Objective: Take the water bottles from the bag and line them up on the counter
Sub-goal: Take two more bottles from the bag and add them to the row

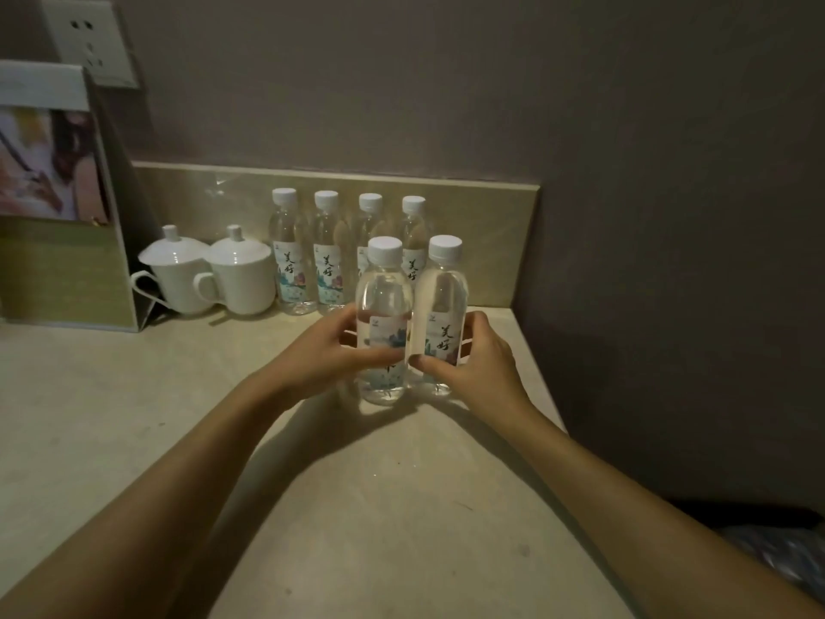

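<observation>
Each hand's grip wraps one bottle: left hand [328, 352] on the left bottle [384, 323], right hand [473, 357] on the right bottle [439, 314], probably touching the surface [134, 417]; slide both squarely back beside the back-edge row [346, 247]

Bare counter [134, 417] left; cups [210, 279], bottle row [348, 252] blocking rear.

Two bare forearms are seen, one entering from each lower corner. No sleeve is worn on the part of either arm that is shown. The left hand [332, 350] and the right hand [473, 359] are ungloved. A short, dark-looking nail is seen on the right thumb; in the dim light its colour cannot be told.
</observation>
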Available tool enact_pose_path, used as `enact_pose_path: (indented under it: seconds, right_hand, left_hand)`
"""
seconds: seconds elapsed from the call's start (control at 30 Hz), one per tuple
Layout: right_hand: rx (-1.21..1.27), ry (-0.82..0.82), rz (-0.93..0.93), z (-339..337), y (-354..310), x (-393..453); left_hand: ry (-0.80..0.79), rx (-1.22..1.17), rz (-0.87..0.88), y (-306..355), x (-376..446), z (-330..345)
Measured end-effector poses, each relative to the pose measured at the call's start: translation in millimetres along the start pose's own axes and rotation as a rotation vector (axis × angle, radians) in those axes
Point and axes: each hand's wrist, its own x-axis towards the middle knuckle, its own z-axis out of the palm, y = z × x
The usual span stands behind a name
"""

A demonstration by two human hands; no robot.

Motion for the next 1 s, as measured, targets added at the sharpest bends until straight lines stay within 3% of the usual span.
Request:
enact_pose_path:
  seconds: [0.1, 0.3, 0.73, 1.0]
  right_hand:
    - [0.034, -0.099, 0.005, -5.5, -1.4, 0.3]
    - [0.058, -0.200, 0.039, -14.1, 2.1, -7.9]
    - [0.040, -0.039, 0.070, -33.0, 17.7, -3.5]
    - [0.056, -0.025, 0.135, -57.3, 33.6, 12.3]
  left_hand:
    - [0.078, 0.096, -0.001, -8.1, -3.8, 5.7]
    - [0.229, 0.022, -0.043, -18.8, -13.5, 17.4]
    - [0.266, -0.089, -0.048, -2.7, 9.7, 51.9]
    - [0.271, -0.140, -0.031, 1.7, 50.0, 80.5]
